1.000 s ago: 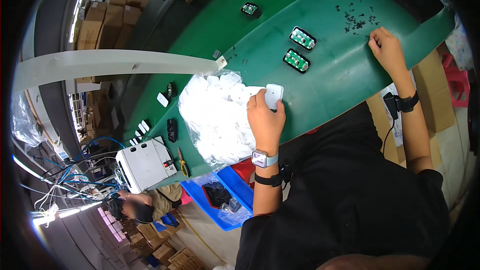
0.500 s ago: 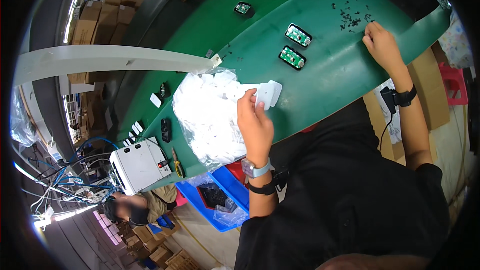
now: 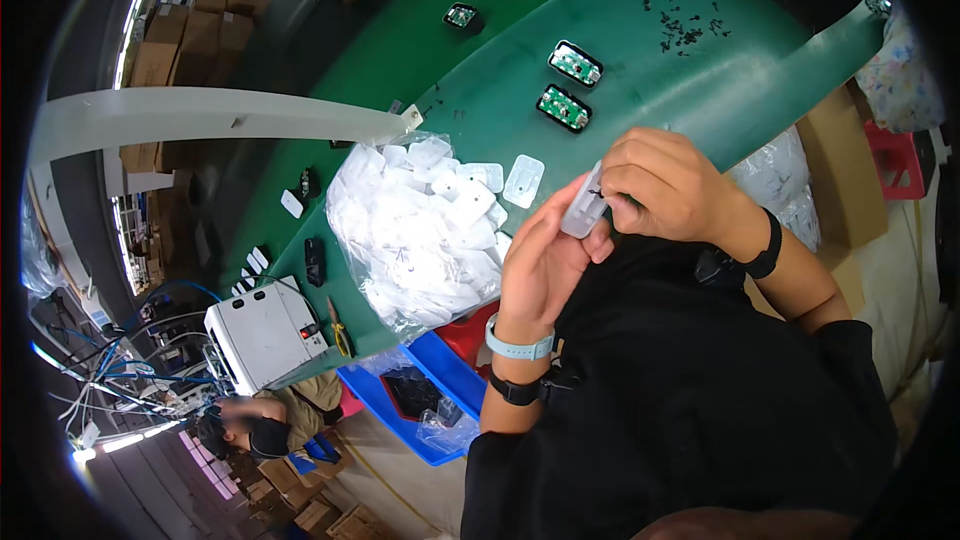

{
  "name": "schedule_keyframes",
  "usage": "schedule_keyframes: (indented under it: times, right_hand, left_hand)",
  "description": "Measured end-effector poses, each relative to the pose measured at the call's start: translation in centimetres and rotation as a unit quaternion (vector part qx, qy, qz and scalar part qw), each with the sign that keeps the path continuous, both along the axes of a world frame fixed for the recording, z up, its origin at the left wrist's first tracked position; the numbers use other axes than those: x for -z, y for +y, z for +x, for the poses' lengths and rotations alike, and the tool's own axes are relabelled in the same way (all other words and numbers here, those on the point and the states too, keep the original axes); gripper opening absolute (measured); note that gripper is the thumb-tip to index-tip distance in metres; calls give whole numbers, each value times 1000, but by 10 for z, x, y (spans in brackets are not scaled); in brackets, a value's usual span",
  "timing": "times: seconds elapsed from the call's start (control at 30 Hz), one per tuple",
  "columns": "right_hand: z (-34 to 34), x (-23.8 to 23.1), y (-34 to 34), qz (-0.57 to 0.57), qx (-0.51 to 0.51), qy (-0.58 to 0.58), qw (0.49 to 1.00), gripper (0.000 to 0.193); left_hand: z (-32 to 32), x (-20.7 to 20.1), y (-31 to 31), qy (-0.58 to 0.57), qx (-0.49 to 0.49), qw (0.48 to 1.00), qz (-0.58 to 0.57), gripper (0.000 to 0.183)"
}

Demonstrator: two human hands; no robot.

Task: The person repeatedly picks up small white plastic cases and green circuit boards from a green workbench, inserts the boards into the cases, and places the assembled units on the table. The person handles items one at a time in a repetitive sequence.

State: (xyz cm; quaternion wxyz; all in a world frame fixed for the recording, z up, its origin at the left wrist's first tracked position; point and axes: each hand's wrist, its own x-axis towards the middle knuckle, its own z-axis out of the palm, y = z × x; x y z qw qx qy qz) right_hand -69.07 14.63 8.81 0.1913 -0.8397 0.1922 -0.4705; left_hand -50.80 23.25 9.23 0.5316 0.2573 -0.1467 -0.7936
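Observation:
My left hand (image 3: 545,265) grips a white translucent plastic cover (image 3: 583,210) by its edges, tilted up in front of my body. Against the cover's face, my right hand (image 3: 665,185) pinches a small black part (image 3: 597,193), too small to make out fully. Left of my hands, a clear bag heaped with white plastic covers (image 3: 410,250) lies on the green table. One loose cover (image 3: 524,181) rests beside the heap. Beyond my hands are two black housings with green circuit boards, one nearer (image 3: 565,107) and one farther (image 3: 576,64).
Several small black parts (image 3: 685,35) lie scattered at the far right. Another housing with a board (image 3: 461,15) sits farther back. A white box device (image 3: 265,333), pliers (image 3: 340,328) and a blue bin (image 3: 430,450) are on the left. A white beam (image 3: 230,115) crosses above the table.
My right hand has come from the scattered black parts to my left hand. The left hand has lifted one cover off the table toward my body, and another lies loose beside the bag.

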Motion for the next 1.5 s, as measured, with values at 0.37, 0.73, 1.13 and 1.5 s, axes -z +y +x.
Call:
schedule_keyframes:
  times: [0.37, 0.73, 1.13, 1.5]
  right_hand:
    - [-7, -18, 2, 3, -44, 89, 995, 19]
    - [-10, -26, 5, -38, -110, 226, 967, 24]
    - [-6, 24, 26, 480, -208, -166, 836, 62]
    - [-42, 55, 7, 572, -161, -322, 737, 63]
  left_hand:
    - [1, -23, 6, -289, 3, 957, 23, 26]
    - [2, -14, 10, -334, 42, 941, 29, 21]
    - [-18, 2, -2, -179, -39, 980, 83, 31]
    - [4, 27, -48, -600, 40, 795, -80, 34]
